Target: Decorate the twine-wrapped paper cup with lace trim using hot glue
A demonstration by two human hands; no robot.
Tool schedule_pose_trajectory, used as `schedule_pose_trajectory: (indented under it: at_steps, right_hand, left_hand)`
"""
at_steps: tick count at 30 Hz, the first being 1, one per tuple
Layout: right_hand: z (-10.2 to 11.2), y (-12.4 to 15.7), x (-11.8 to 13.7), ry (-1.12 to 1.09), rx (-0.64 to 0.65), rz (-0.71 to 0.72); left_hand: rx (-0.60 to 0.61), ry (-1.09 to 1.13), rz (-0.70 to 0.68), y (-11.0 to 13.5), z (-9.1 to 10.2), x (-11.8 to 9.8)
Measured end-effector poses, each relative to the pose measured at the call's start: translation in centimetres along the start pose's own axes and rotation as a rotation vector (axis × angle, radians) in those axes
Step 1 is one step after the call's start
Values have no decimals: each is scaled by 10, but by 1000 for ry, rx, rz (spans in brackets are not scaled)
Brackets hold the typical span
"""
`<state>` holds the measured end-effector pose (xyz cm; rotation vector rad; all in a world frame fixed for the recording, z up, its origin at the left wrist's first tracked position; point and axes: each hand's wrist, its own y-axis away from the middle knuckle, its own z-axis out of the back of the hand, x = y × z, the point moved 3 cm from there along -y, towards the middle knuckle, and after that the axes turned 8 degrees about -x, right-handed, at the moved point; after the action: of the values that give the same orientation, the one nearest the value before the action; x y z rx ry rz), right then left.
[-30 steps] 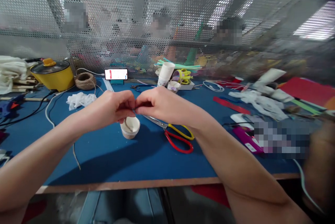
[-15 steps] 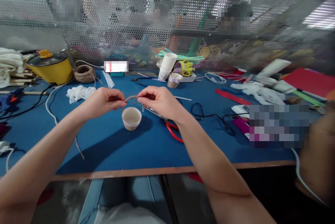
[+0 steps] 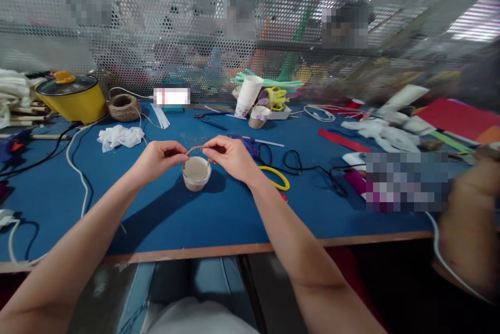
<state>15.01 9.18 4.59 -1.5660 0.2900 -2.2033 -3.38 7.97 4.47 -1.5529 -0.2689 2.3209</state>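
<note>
A short piece of brown twine (image 3: 195, 148) arches between my two hands, over the far rim of a small paper cup. My left hand (image 3: 162, 161) pinches one end of it between thumb and fingers. The other end is pinched by my right hand (image 3: 228, 156), with a bit hanging below the fingertips. The cup (image 3: 196, 182) stands upright on the table, pale inside with a white band round its rim. Partly hidden by my right forearm lie scissors with a yellow handle (image 3: 282, 176) and a bit of red beside it.
At the back left are a yellow pot (image 3: 74, 99), a twine ball (image 3: 124, 108) and crumpled white plastic (image 3: 120, 137). Stacked paper cups (image 3: 249, 95) and a small decorated cup (image 3: 258, 116) stand behind my right hand. Black cable (image 3: 300, 164) crosses the right side, near another person's arm (image 3: 471, 224).
Both hands have come down slightly, bringing the twine closer to the cup's rim. My right forearm has shifted a little left, and a yellow handle now shows beside it.
</note>
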Motion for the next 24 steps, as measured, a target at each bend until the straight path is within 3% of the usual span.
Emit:
schedule_pose_trajectory:
  at_steps: [24]
  right_hand:
    - [-3, 3, -9, 27, 14, 2]
  left_hand:
    - [-60, 47, 56, 6, -6, 10]
